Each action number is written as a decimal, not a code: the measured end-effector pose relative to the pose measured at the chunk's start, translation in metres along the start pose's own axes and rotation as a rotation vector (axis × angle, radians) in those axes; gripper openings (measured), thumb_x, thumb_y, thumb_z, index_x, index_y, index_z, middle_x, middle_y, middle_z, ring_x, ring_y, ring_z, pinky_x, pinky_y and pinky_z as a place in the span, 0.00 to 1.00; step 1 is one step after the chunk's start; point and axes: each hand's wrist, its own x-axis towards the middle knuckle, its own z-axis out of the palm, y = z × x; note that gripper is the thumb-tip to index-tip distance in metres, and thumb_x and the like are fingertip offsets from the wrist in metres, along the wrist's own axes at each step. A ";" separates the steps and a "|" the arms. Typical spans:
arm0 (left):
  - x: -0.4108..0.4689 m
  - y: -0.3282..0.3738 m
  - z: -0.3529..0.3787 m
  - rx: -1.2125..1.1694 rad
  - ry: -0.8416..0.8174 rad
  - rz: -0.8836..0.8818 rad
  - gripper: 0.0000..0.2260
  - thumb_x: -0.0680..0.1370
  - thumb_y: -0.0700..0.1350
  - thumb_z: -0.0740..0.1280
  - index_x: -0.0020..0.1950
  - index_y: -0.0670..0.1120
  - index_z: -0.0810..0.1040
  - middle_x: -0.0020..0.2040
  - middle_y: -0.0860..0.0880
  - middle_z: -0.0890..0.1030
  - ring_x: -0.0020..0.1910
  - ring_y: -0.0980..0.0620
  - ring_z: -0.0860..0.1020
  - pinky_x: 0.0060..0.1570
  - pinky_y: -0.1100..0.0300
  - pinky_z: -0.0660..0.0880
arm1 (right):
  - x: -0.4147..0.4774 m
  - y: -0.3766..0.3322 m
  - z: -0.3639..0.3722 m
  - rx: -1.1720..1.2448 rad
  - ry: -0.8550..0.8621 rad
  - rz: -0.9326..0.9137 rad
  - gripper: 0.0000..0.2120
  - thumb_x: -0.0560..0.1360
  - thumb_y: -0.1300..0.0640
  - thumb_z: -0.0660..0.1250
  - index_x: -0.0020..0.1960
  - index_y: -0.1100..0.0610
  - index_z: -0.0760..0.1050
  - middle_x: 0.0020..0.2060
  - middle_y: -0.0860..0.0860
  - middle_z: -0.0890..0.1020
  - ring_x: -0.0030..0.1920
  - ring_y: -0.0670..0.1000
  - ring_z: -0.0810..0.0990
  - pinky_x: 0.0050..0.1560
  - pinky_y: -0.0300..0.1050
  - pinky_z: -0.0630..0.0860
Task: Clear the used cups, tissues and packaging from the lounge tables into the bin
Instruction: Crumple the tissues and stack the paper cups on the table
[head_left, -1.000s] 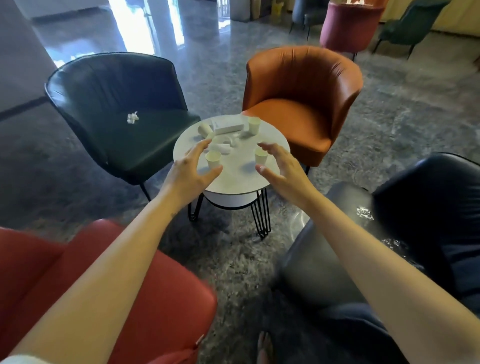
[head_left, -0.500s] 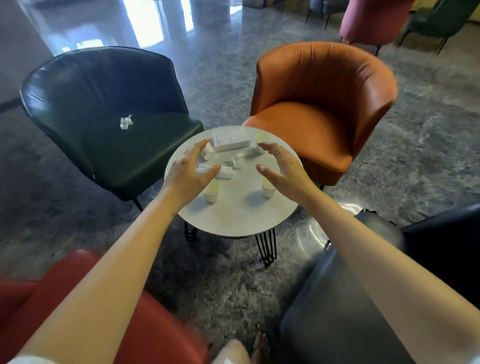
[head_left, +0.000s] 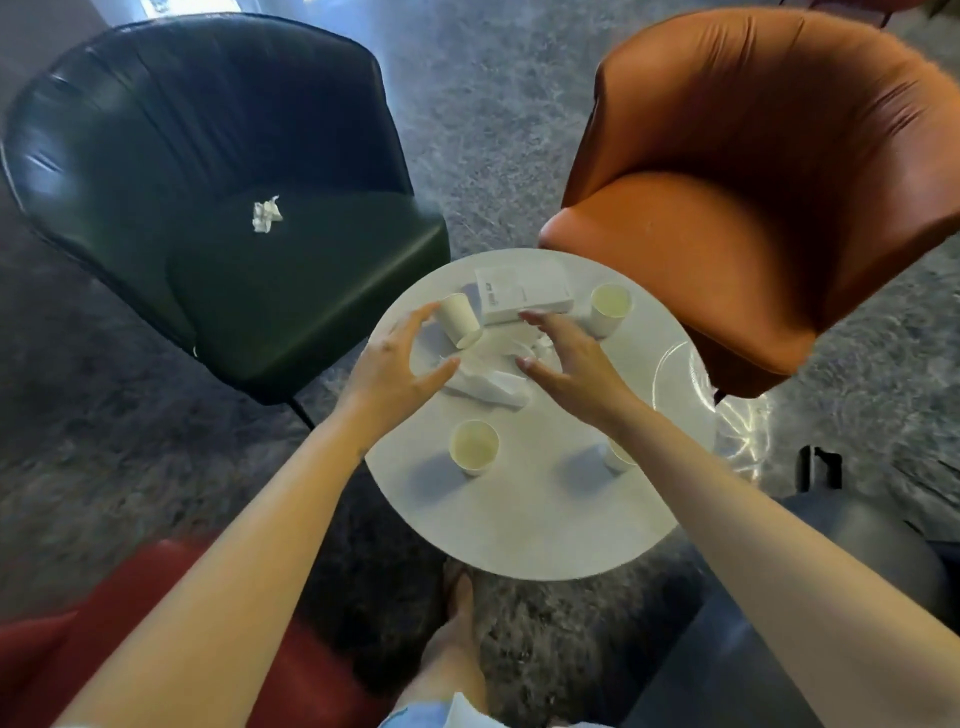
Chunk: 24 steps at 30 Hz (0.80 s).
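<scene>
White crumpled tissues (head_left: 488, 382) and a tipped-over pale paper cup (head_left: 460, 319) mid-way across the round white table (head_left: 519, 525) now sit between the left hand (head_left: 400, 358) and right hand (head_left: 566, 358), which have moved on past the nearer upright cups (head_left: 474, 448), fingers spread, gripping nothing yet.

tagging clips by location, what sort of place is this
Most likely a lounge or lobby seating area: a small round table carrying used paper cups and tissues, ringed by a dark green armchair and an orange armchair, on a speckled grey floor that looks like polished stone.
</scene>
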 end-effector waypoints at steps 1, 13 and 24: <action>0.014 -0.011 0.000 0.004 -0.023 -0.011 0.29 0.73 0.54 0.67 0.71 0.53 0.62 0.70 0.50 0.69 0.67 0.51 0.68 0.64 0.53 0.67 | 0.016 0.002 0.009 -0.004 -0.013 0.010 0.25 0.75 0.49 0.64 0.70 0.53 0.64 0.68 0.53 0.69 0.66 0.54 0.68 0.66 0.53 0.66; 0.082 -0.112 0.077 -0.045 -0.298 -0.165 0.29 0.74 0.56 0.66 0.72 0.56 0.60 0.70 0.52 0.67 0.66 0.56 0.65 0.60 0.59 0.61 | 0.085 0.097 0.103 -0.024 -0.138 0.169 0.24 0.73 0.54 0.67 0.67 0.58 0.67 0.62 0.56 0.74 0.64 0.55 0.70 0.65 0.48 0.64; 0.092 -0.144 0.138 0.078 -0.376 -0.020 0.27 0.71 0.49 0.70 0.69 0.54 0.67 0.68 0.47 0.69 0.66 0.46 0.67 0.65 0.49 0.65 | 0.087 0.149 0.123 -0.082 0.135 0.223 0.22 0.70 0.55 0.64 0.63 0.60 0.71 0.59 0.55 0.76 0.59 0.58 0.73 0.59 0.49 0.65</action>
